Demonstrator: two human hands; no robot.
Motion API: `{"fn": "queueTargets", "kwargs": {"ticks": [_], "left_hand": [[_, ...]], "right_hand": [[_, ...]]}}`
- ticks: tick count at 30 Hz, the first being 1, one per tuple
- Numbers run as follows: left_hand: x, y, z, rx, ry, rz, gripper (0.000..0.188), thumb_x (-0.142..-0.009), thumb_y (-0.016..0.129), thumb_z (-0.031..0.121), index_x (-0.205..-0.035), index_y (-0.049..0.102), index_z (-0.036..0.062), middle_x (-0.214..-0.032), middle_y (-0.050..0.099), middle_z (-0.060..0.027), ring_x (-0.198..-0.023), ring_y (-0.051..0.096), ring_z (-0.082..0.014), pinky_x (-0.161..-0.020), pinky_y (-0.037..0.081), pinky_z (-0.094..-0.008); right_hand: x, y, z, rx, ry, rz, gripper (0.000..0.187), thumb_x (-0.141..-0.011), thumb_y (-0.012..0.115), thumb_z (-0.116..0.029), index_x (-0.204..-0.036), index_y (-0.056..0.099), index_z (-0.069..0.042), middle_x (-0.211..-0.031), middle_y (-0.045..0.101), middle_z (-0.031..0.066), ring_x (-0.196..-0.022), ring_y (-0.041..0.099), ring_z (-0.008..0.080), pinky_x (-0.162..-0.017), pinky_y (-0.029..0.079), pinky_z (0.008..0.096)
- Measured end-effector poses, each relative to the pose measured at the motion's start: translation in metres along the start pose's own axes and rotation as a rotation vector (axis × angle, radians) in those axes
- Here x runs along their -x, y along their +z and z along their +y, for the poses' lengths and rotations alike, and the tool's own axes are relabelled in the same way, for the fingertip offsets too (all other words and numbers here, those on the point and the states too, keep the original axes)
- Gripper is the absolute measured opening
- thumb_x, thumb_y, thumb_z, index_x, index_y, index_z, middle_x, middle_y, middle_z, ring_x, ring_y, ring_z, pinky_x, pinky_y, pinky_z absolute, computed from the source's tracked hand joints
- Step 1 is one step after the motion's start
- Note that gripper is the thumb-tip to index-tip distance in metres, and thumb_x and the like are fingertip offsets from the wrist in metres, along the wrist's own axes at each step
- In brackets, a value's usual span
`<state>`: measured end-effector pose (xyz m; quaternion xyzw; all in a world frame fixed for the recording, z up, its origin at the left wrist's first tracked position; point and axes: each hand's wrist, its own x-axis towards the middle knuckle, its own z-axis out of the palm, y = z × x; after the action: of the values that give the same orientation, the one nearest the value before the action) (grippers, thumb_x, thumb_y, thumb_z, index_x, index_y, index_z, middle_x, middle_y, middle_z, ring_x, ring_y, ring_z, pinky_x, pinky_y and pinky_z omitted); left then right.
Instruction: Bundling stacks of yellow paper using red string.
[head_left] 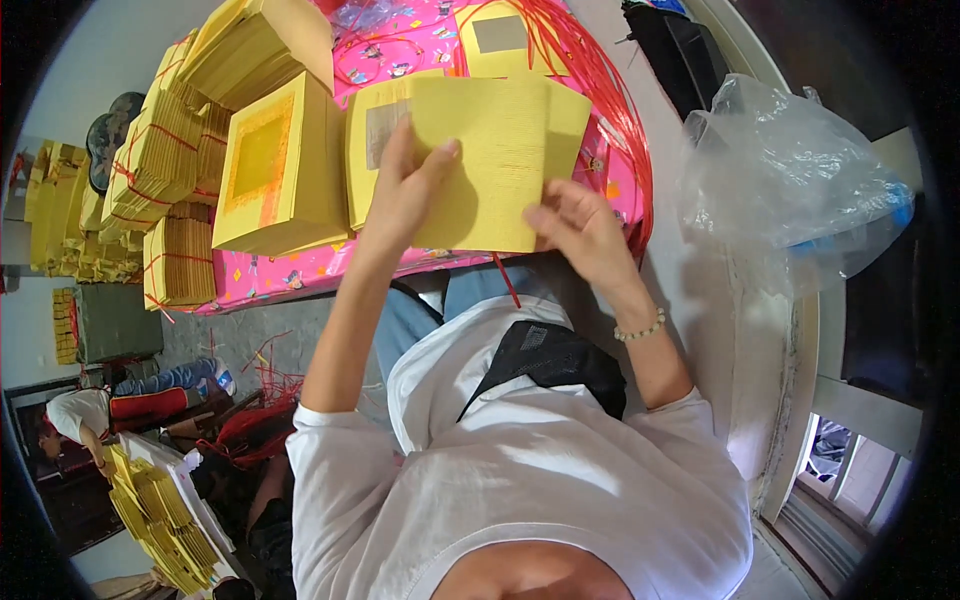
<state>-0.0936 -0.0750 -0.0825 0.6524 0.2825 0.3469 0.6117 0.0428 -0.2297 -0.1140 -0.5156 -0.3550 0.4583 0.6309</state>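
Yellow joss paper sheets [482,170] stand tilted in front of me at the table's near edge. My left hand [405,185] is closed on their left edge, thumb lying across the face. At the lower right corner my right hand [585,232] pinches the edge, thumb in front and the other fingers curled behind. More joss paper with a silver square [380,135] lies behind the left hand. Close by on the left stands a thick stack of joss paper [258,170] with an orange-bordered gold square.
Bundles tied with red string [160,165] pile up at the left. Red plastic strands [625,150] hang over the right side of the pink table cover [290,278]. A clear plastic bag [790,180] is at the right. Another person [80,415] works beside yellow stacks [165,515] at lower left.
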Motion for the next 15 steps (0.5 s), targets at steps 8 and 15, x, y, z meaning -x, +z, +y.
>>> {"fn": "queueTargets", "kwargs": {"ticks": [8, 15], "left_hand": [[-0.082, 0.034, -0.003, -0.225, -0.209, -0.29, 0.037, -0.086, 0.063, 0.02, -0.117, 0.054, 0.0004, -0.096, 0.064, -0.0076, -0.084, 0.061, -0.0152, -0.075, 0.048, -0.0273], [-0.104, 0.053, -0.061, -0.303, -0.269, -0.313, 0.041, -0.082, 0.066, 0.019, -0.113, 0.055, -0.0047, -0.099, 0.065, -0.0151, -0.086, 0.064, -0.0214, -0.077, 0.05, -0.0331]], "right_hand": [[-0.055, -0.048, -0.005, 0.194, -0.069, 0.245, 0.02, -0.09, 0.062, -0.018, -0.096, 0.06, 0.001, -0.081, 0.066, 0.0049, -0.064, 0.06, 0.006, -0.053, 0.046, 0.0195], [-0.074, -0.073, 0.042, 0.417, -0.052, 0.407, 0.027, -0.088, 0.064, -0.018, -0.102, 0.054, 0.002, -0.074, 0.065, 0.0058, -0.059, 0.058, 0.0075, -0.048, 0.044, 0.0205]]}}
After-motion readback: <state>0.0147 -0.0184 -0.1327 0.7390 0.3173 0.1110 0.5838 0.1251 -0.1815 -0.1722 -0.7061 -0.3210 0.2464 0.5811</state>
